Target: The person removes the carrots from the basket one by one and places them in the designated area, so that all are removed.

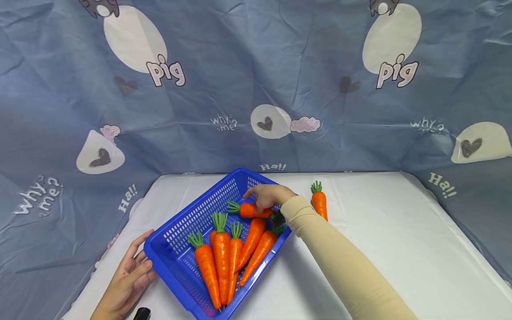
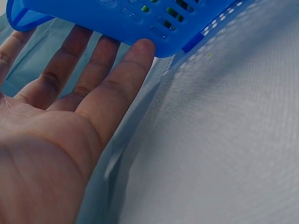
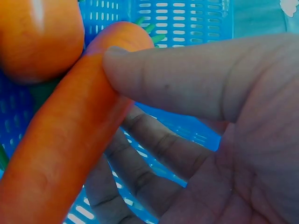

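A blue plastic basket [image 1: 160,263] with slotted walls stands on the white-covered table and contains several orange carrots [image 1: 207,271] with green tops. Over its far right side, my right hand [image 1: 272,194] pinches a carrot [image 1: 248,210] that lies crosswise above the basket floor. In the right wrist view the thumb presses on this carrot [image 3: 60,140], and the other fingers pass beneath it. My left hand [image 1: 127,279] touches the basket's near left corner with its fingers extended. The left wrist view shows those fingertips [image 2: 142,49] against the basket's underside and wall.
One more carrot [image 1: 319,202] lies on the table [image 1: 380,240] to the right of the basket, partly hidden by my right sleeve [image 1: 340,262]. A blue-grey printed cloth [image 1: 224,84] hangs behind the table. A black object [image 1: 142,314] shows at my left wrist.
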A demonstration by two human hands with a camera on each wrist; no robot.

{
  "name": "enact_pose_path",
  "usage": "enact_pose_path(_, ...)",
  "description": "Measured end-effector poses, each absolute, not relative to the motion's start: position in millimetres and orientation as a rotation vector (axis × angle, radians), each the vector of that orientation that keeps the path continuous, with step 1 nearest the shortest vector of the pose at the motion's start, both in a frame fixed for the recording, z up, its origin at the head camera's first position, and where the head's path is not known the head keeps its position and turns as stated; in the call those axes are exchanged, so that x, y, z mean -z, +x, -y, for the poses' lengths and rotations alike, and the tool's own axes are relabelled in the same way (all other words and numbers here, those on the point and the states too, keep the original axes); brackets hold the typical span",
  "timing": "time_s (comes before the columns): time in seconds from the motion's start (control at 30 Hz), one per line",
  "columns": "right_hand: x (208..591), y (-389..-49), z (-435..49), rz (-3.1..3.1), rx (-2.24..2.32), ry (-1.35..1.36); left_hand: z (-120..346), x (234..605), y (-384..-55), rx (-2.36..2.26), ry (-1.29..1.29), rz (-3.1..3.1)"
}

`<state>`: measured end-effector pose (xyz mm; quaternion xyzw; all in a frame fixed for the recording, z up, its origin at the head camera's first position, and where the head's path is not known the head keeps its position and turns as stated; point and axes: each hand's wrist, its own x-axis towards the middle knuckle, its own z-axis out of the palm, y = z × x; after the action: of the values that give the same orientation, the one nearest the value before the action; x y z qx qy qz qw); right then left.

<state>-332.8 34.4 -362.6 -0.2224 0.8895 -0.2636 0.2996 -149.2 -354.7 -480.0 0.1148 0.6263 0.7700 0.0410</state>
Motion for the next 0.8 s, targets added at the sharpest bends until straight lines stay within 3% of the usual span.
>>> enact_pose_path(0.8,366,-332,-23,-2.390,0.611,-0.450,355,480,-149,-2.388,0.447,-1.842)
